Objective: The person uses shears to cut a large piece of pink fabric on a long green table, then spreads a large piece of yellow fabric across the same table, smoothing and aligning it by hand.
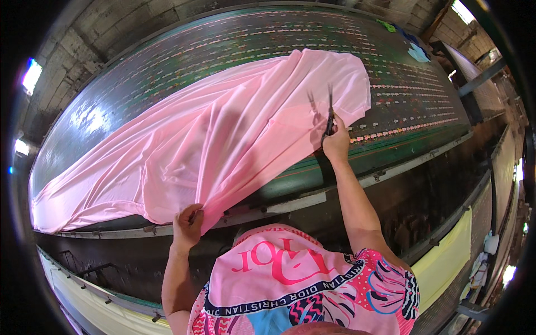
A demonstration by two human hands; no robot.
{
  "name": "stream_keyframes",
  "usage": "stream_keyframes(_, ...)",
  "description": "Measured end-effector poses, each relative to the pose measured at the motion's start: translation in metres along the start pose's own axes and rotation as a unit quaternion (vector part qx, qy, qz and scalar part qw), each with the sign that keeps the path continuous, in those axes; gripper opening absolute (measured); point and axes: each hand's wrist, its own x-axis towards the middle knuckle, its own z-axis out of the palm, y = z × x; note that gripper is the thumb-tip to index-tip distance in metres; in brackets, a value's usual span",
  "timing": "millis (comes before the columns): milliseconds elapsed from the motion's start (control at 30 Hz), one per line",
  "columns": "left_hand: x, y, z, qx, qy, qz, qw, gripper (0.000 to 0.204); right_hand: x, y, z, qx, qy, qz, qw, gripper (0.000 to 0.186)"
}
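A large sheet of thin pink fabric [240, 123] lies in loose folds across a long dark green table. My left hand [188, 224] pinches its near edge at the front rim of the table, and folds fan out from that grip. Over the right part of the fabric, my right hand [336, 142] holds a pair of dark scissors [329, 114]. The blades point away from me and stand slightly apart. A shadow of the scissors falls on the cloth to their left.
The long table [413, 100] carries rows of small pale marks. At its far right corner lie a light blue cloth [418, 53] and a green scrap [386, 25]. Yellow fabric [446, 259] covers another surface behind me on the right. A block wall [111, 33] stands beyond the table.
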Motion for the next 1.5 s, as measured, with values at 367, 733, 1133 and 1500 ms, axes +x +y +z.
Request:
stream_keyframes(367, -0.008, -0.029, -0.012, -0.004, 0.045, 0.007, 0.999, 0.012, -0.017, 0.003, 0.085, -0.242, -0.05, -0.196, 0.949, 0.049)
stream_keyframes(733, 0.028, -0.04, -0.013, 0.063, 0.058, 0.089, 0.992, 0.012, 0.084, -0.022, -0.014, -0.308, 0.105, -0.109, 0.939, 0.049)
stream_keyframes(1133, 0.117, 0.021, 0.128, 0.139, -0.068, 0.319, 0.935, 0.011, 0.085, 0.023, -0.215, -0.362, 0.266, 0.003, 0.894, 0.05)
stream_keyframes(1500, 0.13, 0.001, 0.144, 0.157, -0.274, 0.295, 0.902, 0.015, -0.13, 0.035, -0.221, -0.055, 0.204, 0.083, 0.974, 0.059)
